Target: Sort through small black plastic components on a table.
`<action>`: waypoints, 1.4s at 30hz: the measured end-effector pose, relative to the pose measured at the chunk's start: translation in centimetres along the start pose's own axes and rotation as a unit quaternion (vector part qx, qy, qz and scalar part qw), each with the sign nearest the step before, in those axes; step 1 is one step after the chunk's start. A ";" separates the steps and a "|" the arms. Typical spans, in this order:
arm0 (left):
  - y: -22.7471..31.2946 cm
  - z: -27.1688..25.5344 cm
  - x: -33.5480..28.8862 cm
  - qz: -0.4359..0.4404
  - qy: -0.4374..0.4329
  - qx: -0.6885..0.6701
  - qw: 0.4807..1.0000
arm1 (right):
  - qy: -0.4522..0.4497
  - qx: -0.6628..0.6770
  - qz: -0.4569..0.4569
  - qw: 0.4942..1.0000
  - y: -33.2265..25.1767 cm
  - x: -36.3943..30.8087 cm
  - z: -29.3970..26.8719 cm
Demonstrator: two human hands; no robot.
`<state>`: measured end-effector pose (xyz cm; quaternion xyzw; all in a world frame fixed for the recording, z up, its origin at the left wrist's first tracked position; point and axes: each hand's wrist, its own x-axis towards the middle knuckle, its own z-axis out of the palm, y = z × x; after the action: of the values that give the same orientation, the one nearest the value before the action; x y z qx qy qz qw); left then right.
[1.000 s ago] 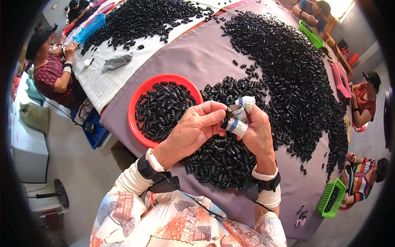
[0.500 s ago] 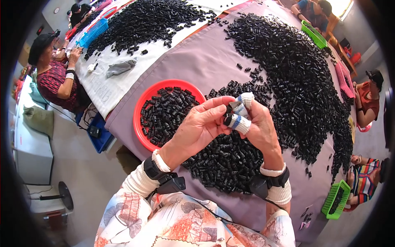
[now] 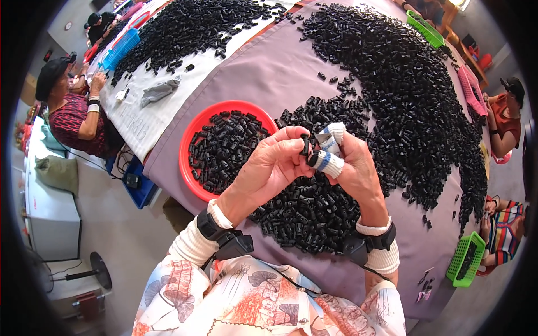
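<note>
Over the pile of small black plastic parts (image 3: 314, 215), my two hands meet. My left hand (image 3: 269, 165) is closed, pinching a small black plastic part (image 3: 305, 145) upright between thumb and fingertips. My right hand (image 3: 358, 173) is closed beside it, its thumb and a finger wrapped in white knitted finger covers (image 3: 327, 163) with blue stripes. A thin greyish flat piece (image 3: 323, 137) shows between those covered fingers, close to the part; its kind is unclear. To the left of my left hand stands a round red basin (image 3: 193, 185) holding many similar black parts.
A larger heap of black parts (image 3: 403, 117) spreads across the mauve cloth (image 3: 246, 73) on the right. Another heap (image 3: 185, 28) lies on the white-covered table, near a grey cloth (image 3: 159, 91). Co-workers sit around, with a green basket (image 3: 467, 260) at the right edge.
The black part in my left fingers now stands upright and shows more clearly. My fingertips have drawn slightly apart from the covered right fingers. The whole view has shifted a little.
</note>
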<state>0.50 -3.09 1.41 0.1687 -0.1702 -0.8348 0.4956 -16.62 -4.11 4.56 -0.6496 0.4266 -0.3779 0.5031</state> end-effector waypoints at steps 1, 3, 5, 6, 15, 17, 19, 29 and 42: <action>0.0 0.0 0.1 0.000 0.002 0.000 1.000 | 0.000 -0.008 0.006 1.000 0.3 -0.2 -0.2; -0.2 -0.2 0.2 0.002 -0.024 -0.034 0.999 | 0.000 -0.016 0.015 1.000 0.6 -0.5 -0.3; -0.4 -0.2 0.2 -0.003 -0.027 -0.045 0.999 | 0.000 -0.011 0.036 0.999 0.5 -0.8 -0.4; -0.5 -0.2 0.2 -0.007 -0.032 -0.055 0.998 | -0.002 -0.011 0.051 0.999 0.4 -0.8 -0.3; -1.0 0.1 -0.1 -0.024 -0.025 -0.022 0.999 | -0.025 -0.008 0.028 0.999 1.4 -1.3 -0.6; -1.1 0.2 -0.1 -0.024 -0.024 -0.016 0.999 | -0.027 -0.022 0.023 0.999 1.5 -1.4 -0.6; -1.3 0.3 -0.2 -0.023 -0.025 -0.009 0.999 | -0.029 -0.037 0.018 0.999 1.3 -1.5 -0.7; -1.4 0.1 0.0 -0.016 -0.002 0.009 1.000 | -0.025 -0.037 0.029 0.999 1.5 -1.7 -0.7; -1.3 0.2 0.1 -0.008 0.007 0.025 1.000 | 0.019 0.048 0.043 0.998 1.6 -2.7 -0.7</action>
<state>-0.65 -2.62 1.01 0.1878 -0.1866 -0.8331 0.4856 -18.49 -2.05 3.01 -0.5989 0.4450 -0.3884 0.5408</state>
